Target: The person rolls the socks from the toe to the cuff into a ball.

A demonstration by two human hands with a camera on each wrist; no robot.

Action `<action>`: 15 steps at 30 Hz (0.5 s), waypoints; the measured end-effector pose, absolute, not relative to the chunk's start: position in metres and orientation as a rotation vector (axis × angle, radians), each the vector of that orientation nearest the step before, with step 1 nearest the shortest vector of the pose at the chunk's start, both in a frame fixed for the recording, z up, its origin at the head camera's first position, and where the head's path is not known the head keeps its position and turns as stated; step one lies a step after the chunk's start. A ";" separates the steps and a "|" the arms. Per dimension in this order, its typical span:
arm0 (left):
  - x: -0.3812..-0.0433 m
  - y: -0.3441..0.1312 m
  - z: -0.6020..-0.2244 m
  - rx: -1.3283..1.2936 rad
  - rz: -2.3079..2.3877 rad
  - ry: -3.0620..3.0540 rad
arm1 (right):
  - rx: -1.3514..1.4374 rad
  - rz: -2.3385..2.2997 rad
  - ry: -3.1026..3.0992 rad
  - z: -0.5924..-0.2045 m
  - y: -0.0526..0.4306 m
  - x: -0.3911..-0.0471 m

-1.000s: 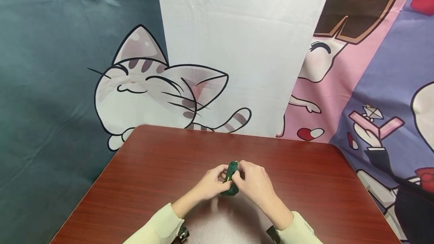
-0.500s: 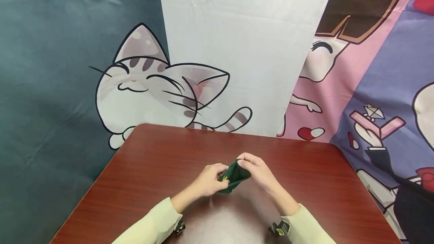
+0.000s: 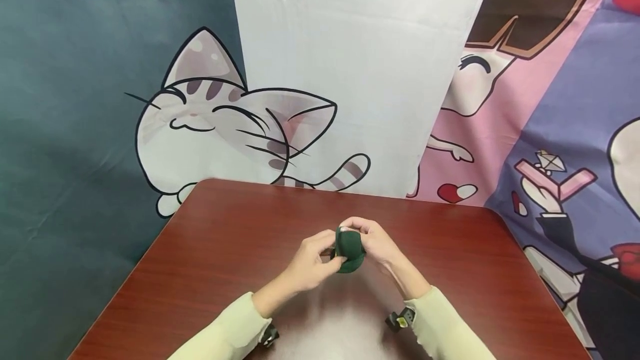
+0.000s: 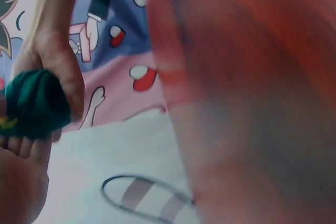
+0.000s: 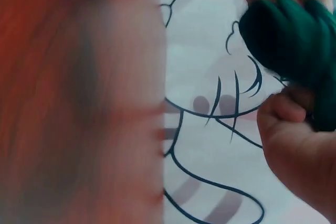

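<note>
A small dark green cloth pouch (image 3: 350, 249) is held above the table between both hands, its round mouth turned toward the head camera. On its left side, my left hand (image 3: 310, 263) pinches the cloth with thumb and fingers. My right hand (image 3: 379, 244) grips the upper right rim, some fingers hidden behind the fabric. The left wrist view shows the pouch (image 4: 39, 103) with gathered folds and a yellow mark. From the right wrist, the pouch (image 5: 291, 40) shows a dark open end. What is inside it is hidden.
Beneath the hands is a reddish-brown wooden table (image 3: 240, 226) with rounded far corners. Behind it hang cloth backdrops, including a printed cat (image 3: 215, 138). Small dark cameras (image 3: 400, 320) are strapped at the wrists below the pale sleeves (image 3: 227, 329).
The pouch went from a narrow bundle to spread, then turned so its opening faces the head camera. My right hand moved up along the rim; my left hand kept its hold.
</note>
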State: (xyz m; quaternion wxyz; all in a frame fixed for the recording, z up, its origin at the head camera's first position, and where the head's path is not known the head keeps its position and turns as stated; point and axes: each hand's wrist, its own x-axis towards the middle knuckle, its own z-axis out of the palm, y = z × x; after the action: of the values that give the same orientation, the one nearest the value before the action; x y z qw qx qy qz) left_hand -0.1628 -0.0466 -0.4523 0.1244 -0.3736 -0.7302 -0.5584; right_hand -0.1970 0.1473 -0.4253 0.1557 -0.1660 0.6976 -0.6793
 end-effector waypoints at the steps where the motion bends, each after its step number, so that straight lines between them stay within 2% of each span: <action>1: -0.163 -0.044 -0.452 -1.005 -1.757 -2.138 | -0.426 -2.008 1.964 -0.429 0.146 -0.198; 7: -0.167 -0.034 -0.450 -0.534 -2.235 -2.104 | -0.257 -2.256 1.727 -0.441 0.140 -0.199; 15: -0.179 -0.040 -0.446 -0.533 -2.383 -2.153 | -0.223 -2.205 1.617 -0.444 0.145 -0.200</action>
State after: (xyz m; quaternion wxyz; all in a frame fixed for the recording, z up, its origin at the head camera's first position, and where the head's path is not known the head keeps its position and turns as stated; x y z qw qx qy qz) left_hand -0.1794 -0.0399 -0.4457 -0.0569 -0.1633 -0.6603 -0.7308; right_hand -0.1998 0.1447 -0.4442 0.1977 -0.0797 0.5776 -0.7880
